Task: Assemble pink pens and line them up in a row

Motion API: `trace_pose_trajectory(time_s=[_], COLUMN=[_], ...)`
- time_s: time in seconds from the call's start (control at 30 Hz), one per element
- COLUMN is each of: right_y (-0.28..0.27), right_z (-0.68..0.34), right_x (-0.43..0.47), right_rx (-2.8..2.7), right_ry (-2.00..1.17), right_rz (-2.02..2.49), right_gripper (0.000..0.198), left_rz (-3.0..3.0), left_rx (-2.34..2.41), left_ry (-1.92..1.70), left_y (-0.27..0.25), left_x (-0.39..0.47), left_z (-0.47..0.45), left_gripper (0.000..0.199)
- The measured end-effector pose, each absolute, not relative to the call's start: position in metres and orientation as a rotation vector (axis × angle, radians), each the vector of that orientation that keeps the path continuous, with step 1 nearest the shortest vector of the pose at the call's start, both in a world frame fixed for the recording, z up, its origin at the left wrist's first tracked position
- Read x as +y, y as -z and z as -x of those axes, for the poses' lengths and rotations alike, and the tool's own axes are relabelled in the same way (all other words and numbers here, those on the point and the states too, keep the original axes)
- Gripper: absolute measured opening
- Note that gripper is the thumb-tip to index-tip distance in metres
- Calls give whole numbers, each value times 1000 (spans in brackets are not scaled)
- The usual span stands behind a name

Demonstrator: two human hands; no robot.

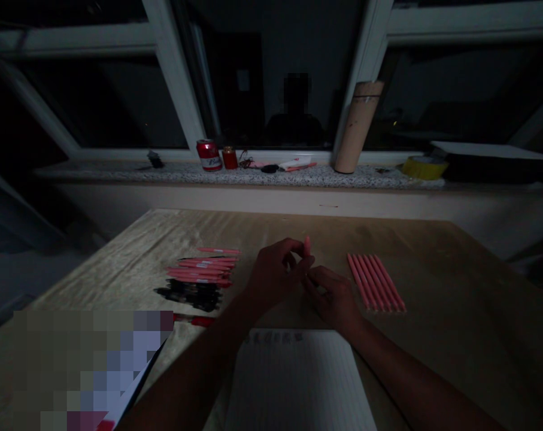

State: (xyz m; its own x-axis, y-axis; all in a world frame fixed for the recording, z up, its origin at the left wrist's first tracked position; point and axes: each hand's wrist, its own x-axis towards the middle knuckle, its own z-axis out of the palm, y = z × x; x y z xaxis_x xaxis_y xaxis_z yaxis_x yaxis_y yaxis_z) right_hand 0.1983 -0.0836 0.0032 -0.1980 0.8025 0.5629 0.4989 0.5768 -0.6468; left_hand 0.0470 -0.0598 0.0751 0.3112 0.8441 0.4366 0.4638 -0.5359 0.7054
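A pink pen (307,244) stands roughly upright between my hands, its upper end showing above my fingers. My left hand (275,270) pinches it between thumb and forefinger. Close against it, the fingers of my right hand (334,294) are closed at the pen's lower part, which they mostly hide. To the right lies a neat row of several pink pens (375,282), side by side. On the left is a looser pile of pink pens (203,270), with several black pens (190,294) just nearer to me. A lined notebook (298,377) lies below my hands with faint writing along its top.
A red pen (202,321) lies near my left forearm. Along the stone windowsill (172,172) stand a red can (209,155), a small red jar (229,157), a tall wood-coloured cylinder (358,129) and a yellow tape roll (424,168). The lower left is blurred out.
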Motion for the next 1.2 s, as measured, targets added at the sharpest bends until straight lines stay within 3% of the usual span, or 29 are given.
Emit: trace_pose_trajectory(time_s=[0.57, 0.83, 0.97, 1.2], right_y=[0, -3, -1, 3], right_z=[-197, -197, -197, -199], right_x=[-83, -85, -84, -81], right_rx=[-1855, -1830, -1818, -1834], right_ry=[-390, -429, -427, -396], right_rz=[1052, 1047, 1031, 1020], right_gripper=[18, 19, 19, 17], left_rz=[-1832, -1846, -2043, -2559], left_rx=[1110, 1340, 1474, 1591], left_ry=[-1388, -1400, -1241, -451], left_y=[-80, -69, -53, -24], left_x=[-62, -45, -33, -24], left_z=[-44, -35, -29, -23], left_gripper=[23, 30, 29, 33])
